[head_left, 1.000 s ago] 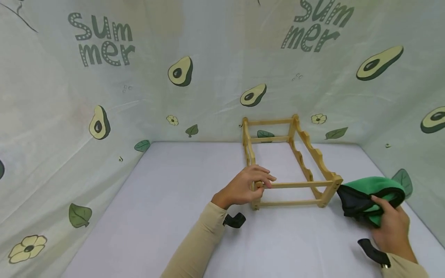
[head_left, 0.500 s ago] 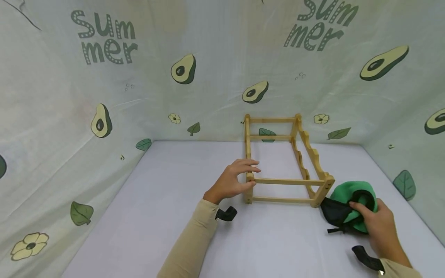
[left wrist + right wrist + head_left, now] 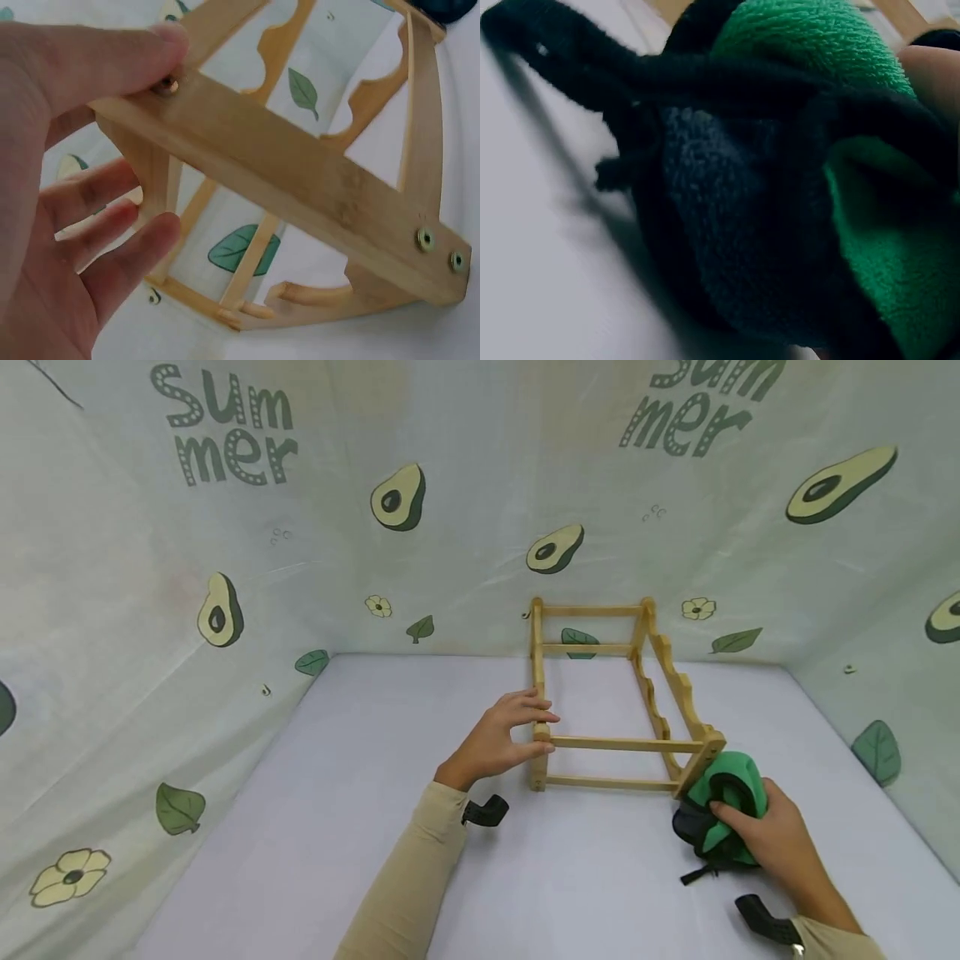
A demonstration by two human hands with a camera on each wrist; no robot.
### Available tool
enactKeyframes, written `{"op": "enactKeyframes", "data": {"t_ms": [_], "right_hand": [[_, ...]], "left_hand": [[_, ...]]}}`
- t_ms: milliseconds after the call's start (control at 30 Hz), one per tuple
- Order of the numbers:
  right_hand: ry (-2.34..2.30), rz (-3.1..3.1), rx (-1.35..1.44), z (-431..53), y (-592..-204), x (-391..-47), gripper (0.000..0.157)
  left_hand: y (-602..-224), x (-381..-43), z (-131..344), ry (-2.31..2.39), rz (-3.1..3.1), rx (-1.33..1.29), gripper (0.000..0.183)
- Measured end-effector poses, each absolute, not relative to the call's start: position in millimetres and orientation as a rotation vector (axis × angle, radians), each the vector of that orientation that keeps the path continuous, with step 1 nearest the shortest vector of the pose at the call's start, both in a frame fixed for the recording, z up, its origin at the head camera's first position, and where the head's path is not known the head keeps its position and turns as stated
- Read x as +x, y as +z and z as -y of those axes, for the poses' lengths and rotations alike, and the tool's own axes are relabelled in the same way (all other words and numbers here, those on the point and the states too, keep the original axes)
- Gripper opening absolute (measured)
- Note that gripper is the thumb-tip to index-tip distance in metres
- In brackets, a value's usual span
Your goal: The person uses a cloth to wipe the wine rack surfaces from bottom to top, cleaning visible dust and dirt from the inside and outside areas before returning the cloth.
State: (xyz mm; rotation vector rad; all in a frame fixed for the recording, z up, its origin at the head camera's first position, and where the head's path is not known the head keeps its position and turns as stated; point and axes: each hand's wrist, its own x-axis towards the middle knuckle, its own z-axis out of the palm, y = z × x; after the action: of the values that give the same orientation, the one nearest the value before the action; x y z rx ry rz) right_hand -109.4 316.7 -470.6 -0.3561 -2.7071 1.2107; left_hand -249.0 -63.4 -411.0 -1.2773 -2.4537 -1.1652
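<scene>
A light wooden rack (image 3: 628, 745) with scalloped side rails stands toward the right of the table. My left hand (image 3: 498, 735) holds its near left corner; in the left wrist view the thumb (image 3: 112, 64) lies on the wood by a screw, and the fingers bend behind the post. My right hand (image 3: 776, 831) grips a bunched green and black terry cloth (image 3: 731, 777) with dark edging and a loop. The cloth is against the rack's near right corner post. In the right wrist view the folded cloth (image 3: 735, 217) hides most of that hand.
The rack stands on a white table (image 3: 360, 752). Behind and beside it hangs a pale curtain (image 3: 465, 527) printed with avocados, leaves and lettering. A black wrist strap piece (image 3: 486, 811) juts out under the left wrist, another (image 3: 765, 920) by the right.
The right hand has moved left with the cloth, up to the rack's near right post. My left hand has shifted slightly left on the corner, its fingers spreading from their earlier pinch.
</scene>
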Motion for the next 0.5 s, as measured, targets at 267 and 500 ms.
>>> {"op": "enactKeyframes", "data": {"t_ms": [267, 500], "right_hand": [[1.097, 2.699, -0.336, -291, -463, -107, 0.056], [0.831, 2.680, -0.234, -275, -459, -101, 0.043]], "left_hand": [[-402, -249, 68, -1.336, 2.519, -1.276, 0.041], [-400, -251, 73, -1.340, 2.568, -1.289, 0.037]]}}
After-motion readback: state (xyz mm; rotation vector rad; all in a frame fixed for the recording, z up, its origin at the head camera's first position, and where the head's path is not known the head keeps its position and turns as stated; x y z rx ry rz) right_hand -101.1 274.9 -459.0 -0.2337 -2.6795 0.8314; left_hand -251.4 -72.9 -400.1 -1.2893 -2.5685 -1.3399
